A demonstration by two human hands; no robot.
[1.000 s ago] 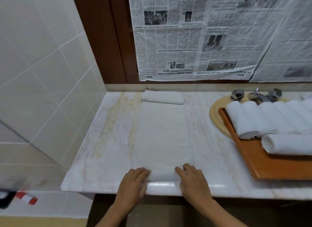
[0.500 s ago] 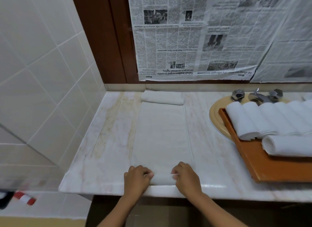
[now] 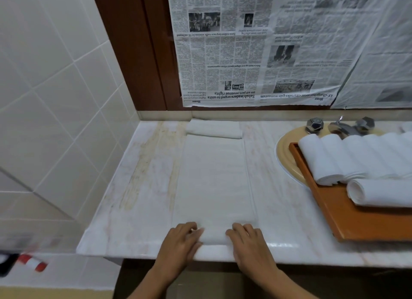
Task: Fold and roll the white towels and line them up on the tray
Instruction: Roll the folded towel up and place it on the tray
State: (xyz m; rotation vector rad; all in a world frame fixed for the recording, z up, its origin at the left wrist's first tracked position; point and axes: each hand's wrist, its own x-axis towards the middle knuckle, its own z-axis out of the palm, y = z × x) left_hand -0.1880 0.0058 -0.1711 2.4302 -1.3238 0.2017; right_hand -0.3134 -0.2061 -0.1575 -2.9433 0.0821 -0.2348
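Observation:
A long white towel (image 3: 214, 183), folded into a narrow strip, lies flat on the marble counter (image 3: 142, 209) and runs away from me. Its near end is turned up into a small roll (image 3: 214, 237) at the counter's front edge. My left hand (image 3: 180, 240) grips the roll's left end and my right hand (image 3: 247, 240) grips its right end, fingers curled over the top. At the right, an orange wooden tray (image 3: 347, 218) carries several rolled white towels (image 3: 356, 156) in a row. One more roll (image 3: 383, 193) lies crosswise in front of them.
A small folded white towel (image 3: 214, 129) sits at the strip's far end by the back wall. The tray rests over a yellow sink (image 3: 287, 163) with a chrome tap (image 3: 341, 127). Tiled wall (image 3: 55, 120) borders the left; newspaper (image 3: 256, 53) covers the back.
My hands went from lying flat on the towel's near end to curling round it. The end now forms a small roll, pushed slightly away from me.

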